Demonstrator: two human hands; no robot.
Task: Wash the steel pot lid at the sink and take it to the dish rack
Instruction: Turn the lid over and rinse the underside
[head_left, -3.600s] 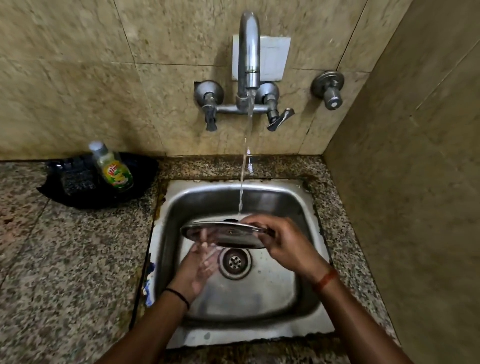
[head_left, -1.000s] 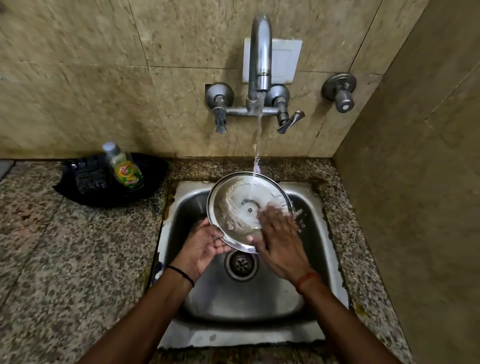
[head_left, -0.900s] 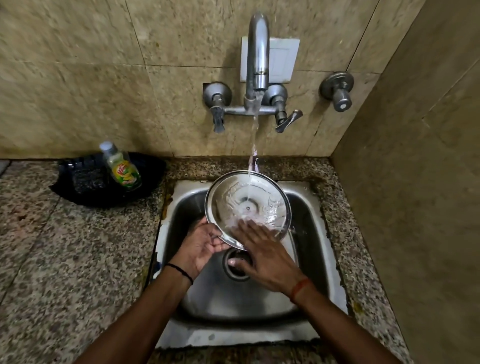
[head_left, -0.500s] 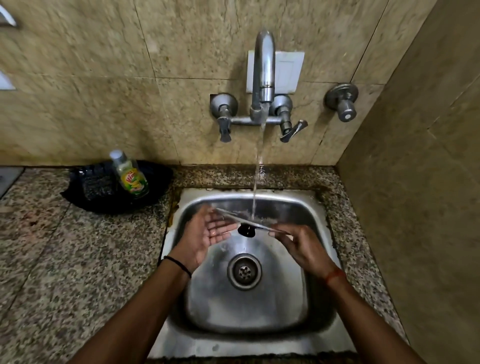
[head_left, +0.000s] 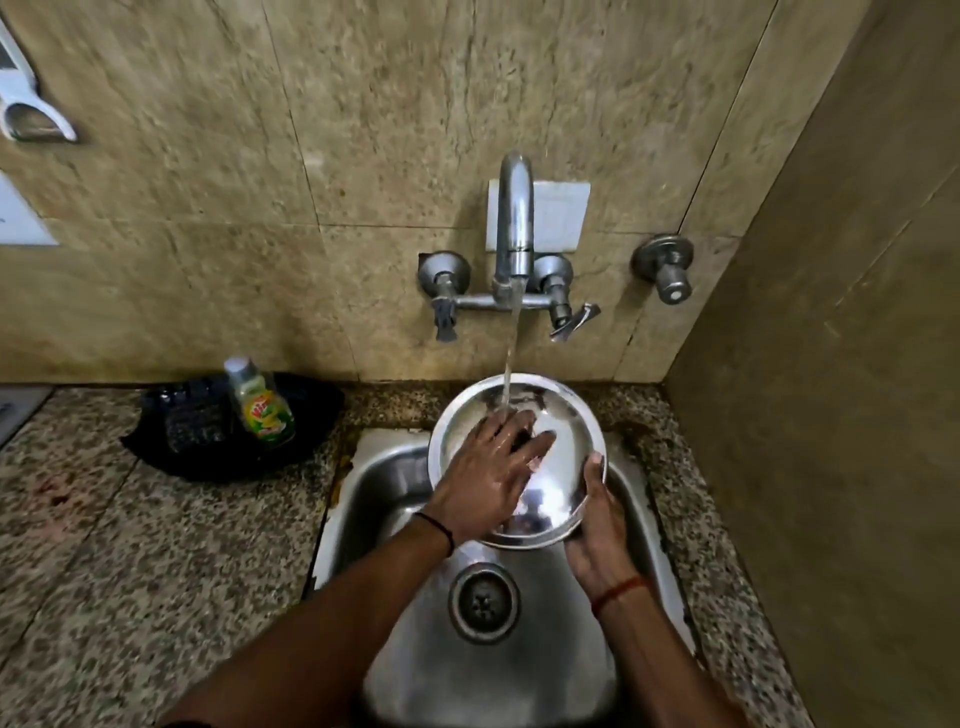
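The round steel pot lid (head_left: 563, 483) is tilted up over the back of the steel sink (head_left: 374, 483), its shiny top face toward me, under the running stream from the tap (head_left: 514, 218). My right hand (head_left: 597, 530) grips the lid's lower right rim, thumb over the edge. My left hand (head_left: 488, 478) lies flat on the lid's face with fingers spread over its dark knob, water falling on the fingertips. No dish rack is in view.
A dish soap bottle (head_left: 262, 402) stands in a black tray (head_left: 176, 447) on the speckled granite counter (head_left: 130, 571) left of the sink. A tiled wall (head_left: 831, 415) closes off the right side. The drain (head_left: 484, 603) sits below the lid.
The lid was flipped over from edge-on to top face toward me. My right hand shifted to the lower right rim, and my left hand moved onto the lid's face.
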